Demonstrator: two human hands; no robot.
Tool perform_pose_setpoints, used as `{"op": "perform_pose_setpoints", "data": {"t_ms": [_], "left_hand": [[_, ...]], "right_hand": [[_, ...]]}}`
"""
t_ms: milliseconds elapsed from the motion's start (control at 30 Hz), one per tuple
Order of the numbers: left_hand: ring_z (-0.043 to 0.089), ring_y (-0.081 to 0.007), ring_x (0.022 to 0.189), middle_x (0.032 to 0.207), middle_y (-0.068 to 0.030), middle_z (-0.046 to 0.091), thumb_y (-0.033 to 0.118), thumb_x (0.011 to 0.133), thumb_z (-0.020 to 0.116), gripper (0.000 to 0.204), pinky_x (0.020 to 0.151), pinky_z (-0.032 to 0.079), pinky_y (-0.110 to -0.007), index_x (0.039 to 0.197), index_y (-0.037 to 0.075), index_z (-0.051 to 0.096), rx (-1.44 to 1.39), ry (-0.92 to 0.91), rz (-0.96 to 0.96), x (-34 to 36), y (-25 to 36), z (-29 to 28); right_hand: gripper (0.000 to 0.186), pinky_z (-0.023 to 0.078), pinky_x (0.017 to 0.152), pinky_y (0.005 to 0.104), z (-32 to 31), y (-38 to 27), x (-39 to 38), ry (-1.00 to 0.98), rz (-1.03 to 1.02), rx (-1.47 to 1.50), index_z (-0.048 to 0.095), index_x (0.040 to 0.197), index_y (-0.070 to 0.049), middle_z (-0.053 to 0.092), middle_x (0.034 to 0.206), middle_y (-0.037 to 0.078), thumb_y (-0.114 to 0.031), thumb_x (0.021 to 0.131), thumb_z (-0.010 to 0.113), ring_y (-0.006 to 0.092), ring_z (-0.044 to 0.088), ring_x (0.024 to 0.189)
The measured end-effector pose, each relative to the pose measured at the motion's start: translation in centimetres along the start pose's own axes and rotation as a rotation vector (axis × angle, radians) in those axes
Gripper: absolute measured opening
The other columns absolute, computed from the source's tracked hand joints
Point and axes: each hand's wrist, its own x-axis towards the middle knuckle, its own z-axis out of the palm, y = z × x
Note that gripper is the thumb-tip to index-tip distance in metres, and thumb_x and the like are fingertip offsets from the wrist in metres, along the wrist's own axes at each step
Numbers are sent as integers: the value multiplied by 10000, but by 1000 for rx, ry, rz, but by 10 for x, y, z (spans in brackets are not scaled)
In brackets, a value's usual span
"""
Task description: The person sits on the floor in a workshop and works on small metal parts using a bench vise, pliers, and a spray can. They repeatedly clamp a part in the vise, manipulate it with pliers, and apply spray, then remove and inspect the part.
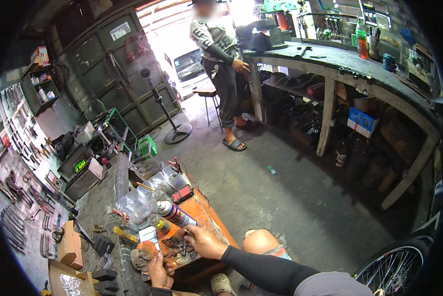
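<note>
My left hand [161, 272] is at the bench's near edge with its fingers curled, right by a rounded orange piece [146, 246]; it seems to grip that piece. A crumpled greyish rag [140, 260] lies beside it. To the right, my right hand [206, 242] has its fingers pressed together over dark metal parts [174, 242] on the orange bench top [201, 207]. What its fingertips hold is too small to make out. Beyond the hands a spray can [177, 213] leans over next to a jar [159, 223]. A phone with a lit screen [149, 237] lies near the orange piece.
Clear plastic bins [135, 201] and a red and black device [182, 194] stand farther back. Cardboard boxes [71, 245] are at left. Another person [219, 64] stands by the long workbench [325, 61]. A standing fan [167, 111] is beyond; a bicycle wheel [397, 269] is at lower right.
</note>
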Motion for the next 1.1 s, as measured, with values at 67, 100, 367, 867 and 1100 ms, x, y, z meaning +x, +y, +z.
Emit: {"op": "perform_pose_setpoints", "data": {"t_ms": [67,100,367,867,1100], "left_hand": [[693,-216,968,1228,-111,725,282,1151,597,290,791,570,-351,1325,57,653,-185,-194,166,2,-7,10],[663,-241,1128,1310,-110,691,252,1157,572,325,960,545,-401,1410,54,625,-274,-298,81,4,-4,18],[733,-218,1077,1239,-132,724,190,1084,720,306,913,658,-305,1327,15,657,-497,-401,9,8,-12,10],[759,-160,996,1148,-93,757,2,1028,753,260,881,660,-266,1277,14,682,-247,-340,43,20,-20,15],[759,-188,971,1127,-112,754,-25,1026,743,258,889,650,-282,1280,-39,701,28,-118,57,51,-11,-21]], "right_hand": [[241,598,893,508,10,15,2,52,-52,29,679,1275,-2,762,1065,273,-95,1055,642,437,763,1058],[234,595,889,512,9,30,5,108,-85,-41,691,1259,1,759,1068,279,-91,1048,649,445,759,1054],[118,580,822,411,2,9,2,73,58,-30,696,1159,-22,754,965,138,-48,1049,664,257,744,890],[131,565,825,431,0,9,7,56,49,-74,692,1163,-8,747,973,162,-64,1053,650,312,725,881],[151,573,760,381,-10,26,15,147,166,-66,693,1179,12,748,913,120,-46,1059,622,203,716,826]]}}
